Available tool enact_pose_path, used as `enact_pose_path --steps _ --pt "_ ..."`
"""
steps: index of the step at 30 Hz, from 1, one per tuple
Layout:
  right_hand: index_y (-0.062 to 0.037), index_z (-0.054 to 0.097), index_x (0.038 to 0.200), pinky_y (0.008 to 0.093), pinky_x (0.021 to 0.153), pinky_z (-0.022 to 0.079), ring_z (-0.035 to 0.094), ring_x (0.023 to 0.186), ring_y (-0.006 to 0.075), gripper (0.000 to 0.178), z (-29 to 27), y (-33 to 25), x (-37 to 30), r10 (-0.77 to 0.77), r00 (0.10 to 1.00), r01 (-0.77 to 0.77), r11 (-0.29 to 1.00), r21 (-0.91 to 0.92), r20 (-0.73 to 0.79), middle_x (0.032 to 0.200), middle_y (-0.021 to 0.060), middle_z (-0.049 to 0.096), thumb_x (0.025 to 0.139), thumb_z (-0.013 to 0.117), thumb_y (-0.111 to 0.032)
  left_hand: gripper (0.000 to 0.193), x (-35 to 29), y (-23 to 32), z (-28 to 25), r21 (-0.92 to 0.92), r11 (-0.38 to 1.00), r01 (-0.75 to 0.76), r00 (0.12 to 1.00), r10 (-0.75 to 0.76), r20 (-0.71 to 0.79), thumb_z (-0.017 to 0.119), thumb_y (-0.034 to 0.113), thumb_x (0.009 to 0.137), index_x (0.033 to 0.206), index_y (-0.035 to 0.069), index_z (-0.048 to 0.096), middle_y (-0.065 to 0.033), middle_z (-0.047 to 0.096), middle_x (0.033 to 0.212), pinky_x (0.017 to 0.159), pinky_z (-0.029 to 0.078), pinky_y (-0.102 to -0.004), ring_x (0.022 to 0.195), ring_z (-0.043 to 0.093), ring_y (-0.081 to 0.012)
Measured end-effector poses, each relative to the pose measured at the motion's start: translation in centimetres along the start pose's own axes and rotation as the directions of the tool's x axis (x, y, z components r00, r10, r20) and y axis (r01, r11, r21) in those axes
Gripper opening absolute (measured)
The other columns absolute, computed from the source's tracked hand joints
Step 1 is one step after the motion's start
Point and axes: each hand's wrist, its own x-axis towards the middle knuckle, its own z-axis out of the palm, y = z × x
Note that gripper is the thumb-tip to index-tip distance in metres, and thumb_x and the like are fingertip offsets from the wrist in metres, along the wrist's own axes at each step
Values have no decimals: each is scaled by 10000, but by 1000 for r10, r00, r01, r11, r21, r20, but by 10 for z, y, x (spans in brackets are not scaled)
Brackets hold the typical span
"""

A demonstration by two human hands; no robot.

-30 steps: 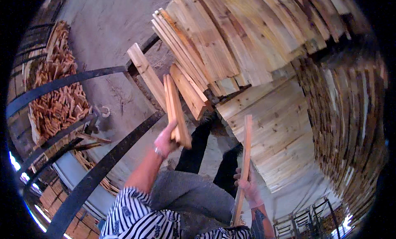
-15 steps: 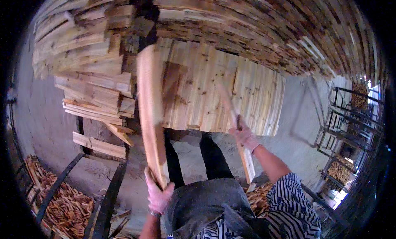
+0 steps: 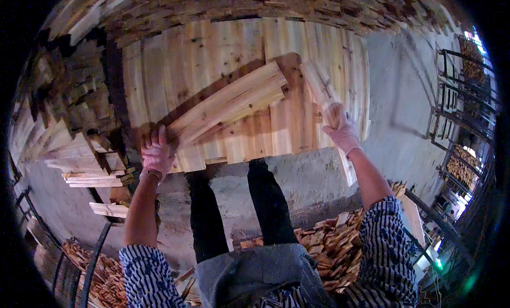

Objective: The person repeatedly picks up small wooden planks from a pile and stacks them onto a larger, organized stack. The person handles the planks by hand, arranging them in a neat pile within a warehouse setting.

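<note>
In a pale glove, my left hand (image 3: 156, 153) grips the near left end of two overlapping wooden boards (image 3: 228, 103). They slant away to the right over a row of boards laid side by side (image 3: 249, 39), casting a dark shadow on it. My right hand (image 3: 341, 130), gloved too, is closed around a narrow board (image 3: 319, 80). That board lies slanted over the right part of the row, and its near end sticks out below my wrist past the row's front edge.
Long stacked boards (image 3: 255, 4) run along the back. More boards are piled at the left (image 3: 79, 154). Wood offcuts (image 3: 334, 247) lie heaped by my apron, others (image 3: 95, 271) at lower left near dark metal bars (image 3: 93, 265). Metal racks (image 3: 459, 116) stand at the right.
My left hand has moved up and left, and its boards have swung from upright to slanting over the row. The right hand has moved up and right with its narrow board. My view has shifted.
</note>
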Motion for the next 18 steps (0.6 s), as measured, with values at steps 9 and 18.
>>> enact_pose_path --steps 9,18 --pt "-182 251 1522 511 1056 431 436 1319 457 824 40 16 16 -272 962 256 886 -386 14 1488 229 359 840 699 -292 1020 94 127 -33 177 981 -81 990 99 -98 661 465 846 1565 17 93 -218 279 1554 1097 309 -573 1346 361 -395" --pt "-173 108 1591 496 1110 379 389 1344 472 1052 56 35 12 22 999 -10 971 -239 44 1548 248 298 780 775 -225 889 186 76 -167 227 961 -158 943 215 -254 667 276 817 1559 113 207 -156 355 1543 1142 283 -563 1419 303 -355"
